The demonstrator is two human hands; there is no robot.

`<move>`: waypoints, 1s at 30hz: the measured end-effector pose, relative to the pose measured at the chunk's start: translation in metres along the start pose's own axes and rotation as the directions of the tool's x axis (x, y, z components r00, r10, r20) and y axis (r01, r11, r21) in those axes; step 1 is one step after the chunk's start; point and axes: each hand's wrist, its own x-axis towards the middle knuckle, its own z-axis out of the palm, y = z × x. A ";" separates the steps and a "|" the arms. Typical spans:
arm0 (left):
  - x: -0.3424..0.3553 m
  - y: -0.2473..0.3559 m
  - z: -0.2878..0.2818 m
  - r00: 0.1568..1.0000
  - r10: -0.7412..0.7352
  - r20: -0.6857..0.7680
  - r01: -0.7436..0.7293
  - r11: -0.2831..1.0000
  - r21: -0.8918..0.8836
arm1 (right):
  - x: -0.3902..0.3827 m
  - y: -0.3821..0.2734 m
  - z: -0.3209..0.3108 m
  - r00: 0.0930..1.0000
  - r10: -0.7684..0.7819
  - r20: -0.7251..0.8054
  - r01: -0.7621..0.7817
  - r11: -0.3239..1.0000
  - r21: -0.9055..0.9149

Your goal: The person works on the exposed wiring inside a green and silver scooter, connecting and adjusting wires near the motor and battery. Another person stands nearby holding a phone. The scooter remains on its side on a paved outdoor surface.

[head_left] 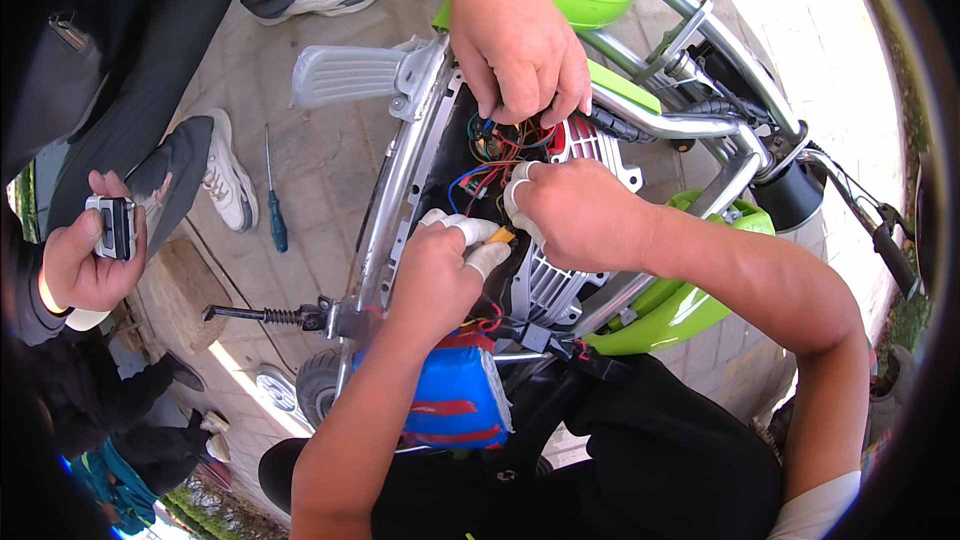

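My left hand point(430, 275), with white covers on its fingertips, pinches a small yellow connector point(500, 236) between thumb and fingers. Beside it my right hand point(585, 215) is closed, its covered fingertips curled down at the wires; what they grip is hidden. Both hands are over the open body of a small green-and-silver vehicle point(395, 202). A bundle of coloured wires point(497, 145) lies there, next to finned silver housings point(552, 285). Another person's hand point(520, 45) comes from the far side, fingertips down in the same wires.
A blue battery pack point(440, 395) with red tape sits near me. On the paving at left lies a screwdriver point(277, 220), with a wooden block point(185, 280) nearby. A bystander's hand point(90, 255) holds a small device. Tubular bars and green fenders point(690, 310) flank the right side.
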 end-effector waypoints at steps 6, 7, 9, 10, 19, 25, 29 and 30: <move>0.002 0.000 0.002 0.998 0.062 -0.014 -0.062 0.995 -0.075 | -0.005 0.001 0.007 1.000 0.018 0.018 -0.019 1.000 0.015; 0.002 0.000 0.002 0.997 0.070 -0.013 -0.070 0.994 -0.078 | -0.006 0.000 0.007 1.000 0.021 0.016 -0.022 1.000 0.021; 0.003 -0.002 0.002 0.996 0.088 -0.012 -0.089 0.993 -0.082 | -0.006 0.000 0.007 1.000 0.018 0.010 -0.018 1.000 0.025; 0.002 -0.002 0.002 0.995 0.094 -0.023 -0.095 0.994 -0.061 | -0.006 0.001 0.008 1.000 0.012 0.005 -0.012 1.000 0.023; -0.003 0.000 0.001 0.990 0.127 -0.054 -0.127 0.992 0.001 | -0.002 0.022 0.003 0.998 -0.021 0.052 0.004 0.949 0.314; -0.007 0.000 -0.003 0.996 0.079 -0.043 -0.081 0.995 -0.064 | 0.007 0.014 -0.002 0.985 0.127 0.119 -0.171 0.831 0.529; -0.003 0.002 -0.005 0.993 0.111 -0.033 -0.113 0.992 -0.064 | -0.001 0.010 0.016 0.993 0.102 -0.064 -0.067 0.909 0.411; -0.003 0.001 -0.005 0.993 0.115 -0.029 -0.117 0.992 -0.057 | -0.003 0.011 0.022 0.993 0.092 -0.078 -0.053 0.914 0.403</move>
